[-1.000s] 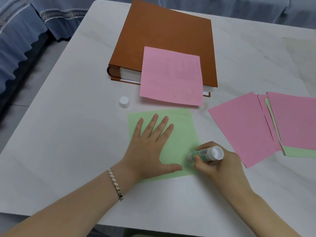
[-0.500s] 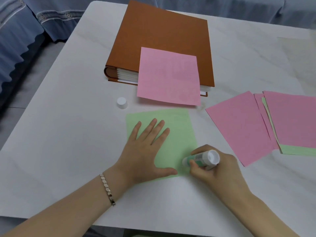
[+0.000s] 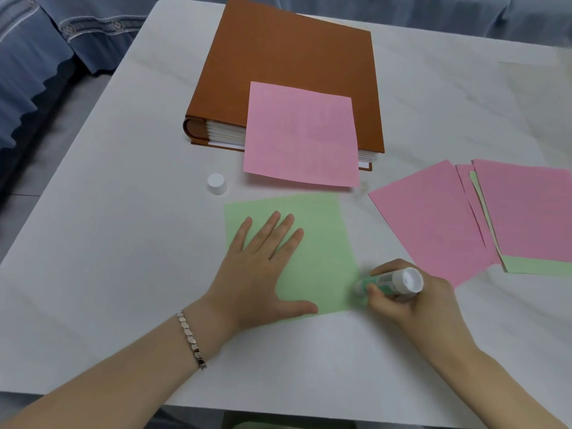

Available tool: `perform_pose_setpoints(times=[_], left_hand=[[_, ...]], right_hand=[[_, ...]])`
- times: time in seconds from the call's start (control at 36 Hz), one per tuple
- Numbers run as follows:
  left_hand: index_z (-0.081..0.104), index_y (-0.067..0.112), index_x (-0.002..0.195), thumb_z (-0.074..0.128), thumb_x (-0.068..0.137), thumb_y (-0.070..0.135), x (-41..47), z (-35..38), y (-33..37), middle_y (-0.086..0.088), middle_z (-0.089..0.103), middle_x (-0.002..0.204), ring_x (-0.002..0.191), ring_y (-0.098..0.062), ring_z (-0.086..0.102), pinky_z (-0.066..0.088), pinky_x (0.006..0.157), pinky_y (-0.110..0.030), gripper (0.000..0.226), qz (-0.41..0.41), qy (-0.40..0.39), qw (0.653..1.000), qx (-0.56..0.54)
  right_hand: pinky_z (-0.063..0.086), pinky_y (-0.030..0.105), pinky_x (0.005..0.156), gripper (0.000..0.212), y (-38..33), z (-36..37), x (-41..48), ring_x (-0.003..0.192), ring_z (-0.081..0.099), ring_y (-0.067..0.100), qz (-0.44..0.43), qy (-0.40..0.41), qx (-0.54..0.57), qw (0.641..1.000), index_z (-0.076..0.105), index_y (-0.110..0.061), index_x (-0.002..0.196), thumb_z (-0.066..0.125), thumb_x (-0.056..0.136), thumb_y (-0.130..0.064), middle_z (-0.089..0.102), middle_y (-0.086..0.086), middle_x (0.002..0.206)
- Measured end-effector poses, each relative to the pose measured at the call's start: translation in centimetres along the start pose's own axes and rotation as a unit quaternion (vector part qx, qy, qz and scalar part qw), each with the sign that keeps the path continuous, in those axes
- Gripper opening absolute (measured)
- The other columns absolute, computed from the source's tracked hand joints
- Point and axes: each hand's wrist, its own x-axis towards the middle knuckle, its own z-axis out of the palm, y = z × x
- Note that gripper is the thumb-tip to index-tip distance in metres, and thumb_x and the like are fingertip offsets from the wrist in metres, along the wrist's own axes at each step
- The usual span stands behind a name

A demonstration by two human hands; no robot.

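Observation:
A light green sheet of paper lies on the white table in front of me. My left hand lies flat on it with fingers spread, pressing it down. My right hand grips a green and white glue stick, its uncapped tip touching the sheet's right edge near the lower corner. The glue stick's white cap stands on the table, up and left of the green sheet.
A thick brown binder lies at the back with a pink sheet hanging over its front edge. Several pink sheets and a green one are fanned out at the right. The white table ends near me; blue fabric at the left.
The glue stick's tip has shifted slightly along the green sheet's right edge in my right hand. My left hand has stayed flat on the sheet.

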Motion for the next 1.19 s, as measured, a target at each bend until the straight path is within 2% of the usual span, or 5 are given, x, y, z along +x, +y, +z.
perform_pose_setpoints(times=[0.33, 0.42, 0.56, 0.94, 1.19], left_hand=[[0.042, 0.009, 0.139, 0.011, 0.075, 0.085, 0.1, -0.1, 0.1, -0.012, 0.036, 0.148, 0.139, -0.022, 0.022, 0.015, 0.106, -0.051, 0.104, -0.003, -0.012, 1.000, 0.006], [0.041, 0.009, 0.139, 0.012, 0.075, 0.085, 0.1, -0.1, 0.1, -0.011, 0.034, 0.149, 0.139, -0.022, 0.021, 0.015, 0.107, -0.052, 0.104, -0.003, -0.010, 1.000, 0.004], [0.039, 0.010, 0.141, 0.012, 0.075, 0.085, 0.0, 0.0, 0.0, -0.010, 0.032, 0.150, 0.140, -0.022, 0.020, 0.014, 0.108, -0.051, 0.103, -0.005, -0.011, 1.000, -0.001], [0.041, 0.007, 0.139, 0.020, 0.071, 0.087, 0.1, -0.2, 0.1, -0.012, 0.034, 0.149, 0.139, -0.023, 0.021, 0.014, 0.107, -0.052, 0.107, 0.001, -0.009, 1.000, 0.006], [0.037, 0.009, 0.141, 0.017, 0.071, 0.088, 0.1, 0.0, 0.0, -0.011, 0.032, 0.150, 0.140, -0.022, 0.019, 0.013, 0.107, -0.050, 0.107, -0.005, -0.012, 1.000, 0.013]], right_hand=[[0.037, 0.010, 0.046, 0.019, -1.5, 1.3, -1.0, 0.048, 0.052, 0.003, -0.072, 0.016, -0.018, 0.997, 0.062, -0.029, 0.065, 0.077, 0.065, -0.018, 0.062, -0.010, 0.057], [0.040, 0.011, 0.049, 0.018, -2.0, 0.5, -0.9, 0.055, 0.055, 0.005, -0.082, 0.054, -0.037, 0.995, 0.061, -0.038, 0.075, 0.065, 0.058, -0.040, 0.062, -0.015, 0.065], [0.037, 0.002, 0.052, 0.012, -2.9, -1.5, -0.5, 0.058, 0.056, 0.001, -0.104, 0.105, -0.052, 0.988, 0.054, -0.043, 0.065, 0.052, 0.054, -0.049, 0.061, -0.023, 0.074], [0.042, 0.028, 0.054, 0.010, -1.5, 2.5, -0.4, 0.058, 0.052, 0.017, -0.054, -0.064, -0.099, 0.992, 0.063, -0.016, 0.071, 0.072, 0.066, -0.017, 0.061, -0.004, 0.067], [0.037, 0.019, 0.052, 0.019, -0.5, 1.7, -0.6, 0.053, 0.049, 0.006, -0.033, -0.052, -0.097, 0.993, 0.059, -0.034, 0.069, 0.072, 0.064, -0.021, 0.055, -0.020, 0.053]])
